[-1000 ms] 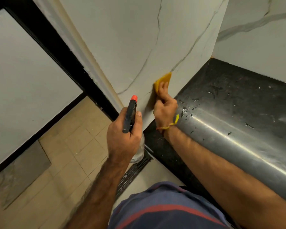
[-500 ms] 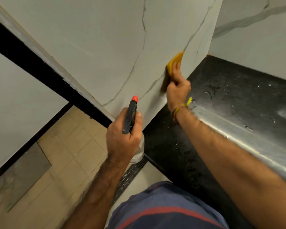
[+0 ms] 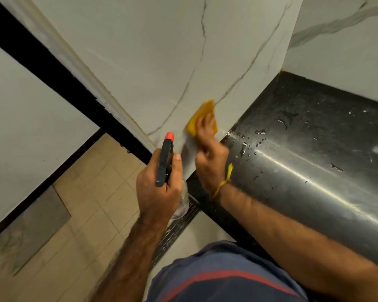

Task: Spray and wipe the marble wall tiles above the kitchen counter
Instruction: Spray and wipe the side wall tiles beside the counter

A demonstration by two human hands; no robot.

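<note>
The white marble wall tile [image 3: 162, 62] with grey veins fills the upper middle of the view. My right hand [image 3: 210, 153] presses a yellow cloth [image 3: 200, 118] flat against the tile's lower part, just above the counter edge. My left hand [image 3: 159, 188] grips a spray bottle [image 3: 165, 162] with a black head and red nozzle; the clear bottle body is mostly hidden behind the hand. The nozzle points up toward the tile, left of the cloth.
A dark counter [image 3: 314, 149] with water drops runs to the right, meeting a second marble wall [image 3: 347, 40] at the back. Beige floor tiles [image 3: 85, 214] lie lower left, beside a black-framed white panel [image 3: 26, 118]. A yellow thread is tied round my right wrist.
My right hand and the cloth slid up along the tile, then came back down and leftward toward the counter edge. The left hand with the spray bottle stayed put.
</note>
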